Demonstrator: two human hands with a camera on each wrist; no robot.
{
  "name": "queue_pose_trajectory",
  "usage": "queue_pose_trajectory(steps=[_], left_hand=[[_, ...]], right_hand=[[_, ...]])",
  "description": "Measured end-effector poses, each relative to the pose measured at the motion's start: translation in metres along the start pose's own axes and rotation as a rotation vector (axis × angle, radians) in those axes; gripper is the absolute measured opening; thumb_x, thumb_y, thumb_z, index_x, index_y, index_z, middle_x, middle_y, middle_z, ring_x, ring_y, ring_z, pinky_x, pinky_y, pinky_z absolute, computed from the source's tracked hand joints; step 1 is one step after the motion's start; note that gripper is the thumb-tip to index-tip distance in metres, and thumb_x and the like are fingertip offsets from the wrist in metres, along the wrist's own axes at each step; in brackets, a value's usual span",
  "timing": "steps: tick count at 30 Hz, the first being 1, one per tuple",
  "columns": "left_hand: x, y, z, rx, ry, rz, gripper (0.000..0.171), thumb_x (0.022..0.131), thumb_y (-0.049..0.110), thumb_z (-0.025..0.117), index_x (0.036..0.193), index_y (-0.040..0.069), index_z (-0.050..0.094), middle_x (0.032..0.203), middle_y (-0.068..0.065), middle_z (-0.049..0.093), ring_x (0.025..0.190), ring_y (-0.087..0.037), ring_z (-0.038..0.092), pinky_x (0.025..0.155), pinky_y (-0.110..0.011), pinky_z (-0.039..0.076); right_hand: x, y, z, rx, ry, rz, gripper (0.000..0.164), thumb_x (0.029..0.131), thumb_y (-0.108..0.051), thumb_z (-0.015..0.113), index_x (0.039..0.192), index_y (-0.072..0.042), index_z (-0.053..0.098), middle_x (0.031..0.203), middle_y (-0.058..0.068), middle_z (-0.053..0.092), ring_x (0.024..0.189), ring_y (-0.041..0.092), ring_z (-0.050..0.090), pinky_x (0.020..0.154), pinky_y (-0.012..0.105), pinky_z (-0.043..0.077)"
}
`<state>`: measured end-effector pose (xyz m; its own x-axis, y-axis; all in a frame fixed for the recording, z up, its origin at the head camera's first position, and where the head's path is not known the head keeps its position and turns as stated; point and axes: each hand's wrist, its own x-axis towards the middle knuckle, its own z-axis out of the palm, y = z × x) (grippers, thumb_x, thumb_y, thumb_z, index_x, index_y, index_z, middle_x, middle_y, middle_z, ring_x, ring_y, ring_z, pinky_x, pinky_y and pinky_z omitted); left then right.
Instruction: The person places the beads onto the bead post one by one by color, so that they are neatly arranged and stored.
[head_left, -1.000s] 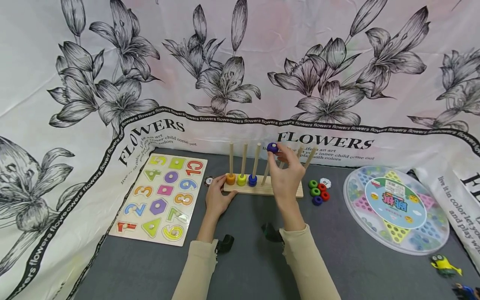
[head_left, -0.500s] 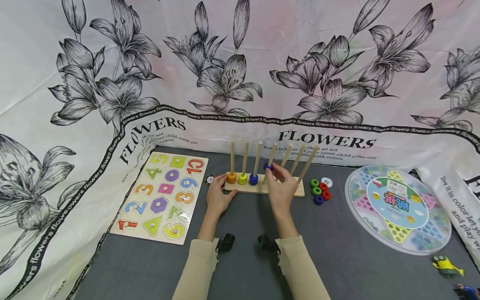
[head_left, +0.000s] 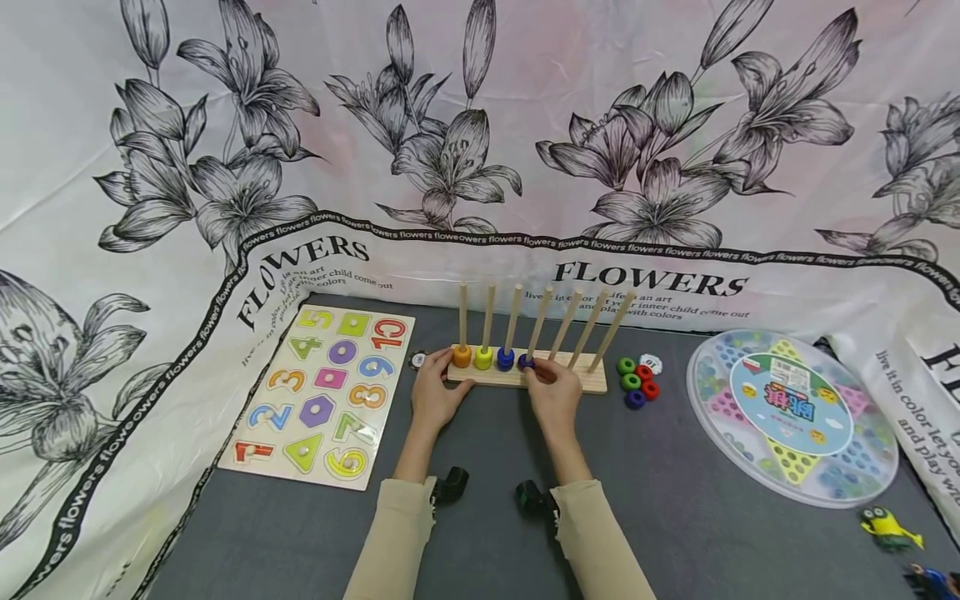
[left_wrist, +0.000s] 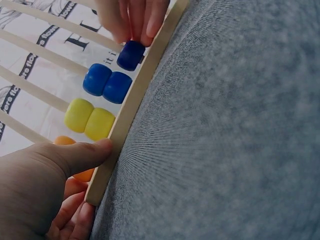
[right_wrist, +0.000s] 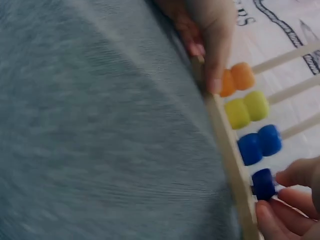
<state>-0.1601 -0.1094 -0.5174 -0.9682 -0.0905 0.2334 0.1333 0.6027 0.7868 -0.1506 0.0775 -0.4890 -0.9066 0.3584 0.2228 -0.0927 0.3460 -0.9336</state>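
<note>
A wooden peg stand [head_left: 495,378] with several upright pegs stands on the table. Its left end is gripped by my left hand [head_left: 437,396], thumb on the base's front edge in the left wrist view. From the left, the pegs carry two orange beads [right_wrist: 243,76], two yellow beads [left_wrist: 79,115] and two blue beads [left_wrist: 97,79]. A single dark blue bead [right_wrist: 263,184] sits low on the fourth peg. My right hand [head_left: 555,402] has its thumb and fingertips at that bead, pinching it near the base. The pegs farther right are bare.
Right of the stand lie loose green beads [head_left: 626,366], red beads [head_left: 651,390] and a dark blue bead [head_left: 635,400]. A number puzzle board [head_left: 322,400] lies to the left. At the right are a round game board [head_left: 795,408] and a yellow toy figure [head_left: 888,523].
My right hand has brought the dark blue bead from above the fourth peg's tip down the peg to the base. The left hand has kept its grip on the stand.
</note>
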Motion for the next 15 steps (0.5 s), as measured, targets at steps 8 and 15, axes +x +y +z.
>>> queue_pose_trajectory(steps=[8,15], left_hand=[[-0.001,0.002,0.0,0.002,0.014,0.016,0.065,0.078,0.018,0.085,0.133,-0.005,0.059,0.133,-0.017,0.055,0.117,-0.033,0.056,0.091,-0.04,0.054],[-0.001,0.002,0.0,-0.003,0.002,-0.003,0.066,0.078,0.018,0.085,0.134,-0.005,0.058,0.135,-0.017,0.054,0.118,-0.032,0.056,0.092,-0.04,0.053]], right_hand=[[0.004,-0.003,-0.029,-0.092,-0.001,0.018,0.016,0.083,-0.002,0.072,0.096,0.006,0.076,0.087,0.02,0.073,0.08,0.032,0.071,0.067,0.023,0.055],[0.01,0.007,-0.073,-0.142,0.221,0.018,0.018,0.082,-0.002,0.073,0.098,0.005,0.074,0.088,0.019,0.073,0.078,0.03,0.07,0.062,0.006,0.044]])
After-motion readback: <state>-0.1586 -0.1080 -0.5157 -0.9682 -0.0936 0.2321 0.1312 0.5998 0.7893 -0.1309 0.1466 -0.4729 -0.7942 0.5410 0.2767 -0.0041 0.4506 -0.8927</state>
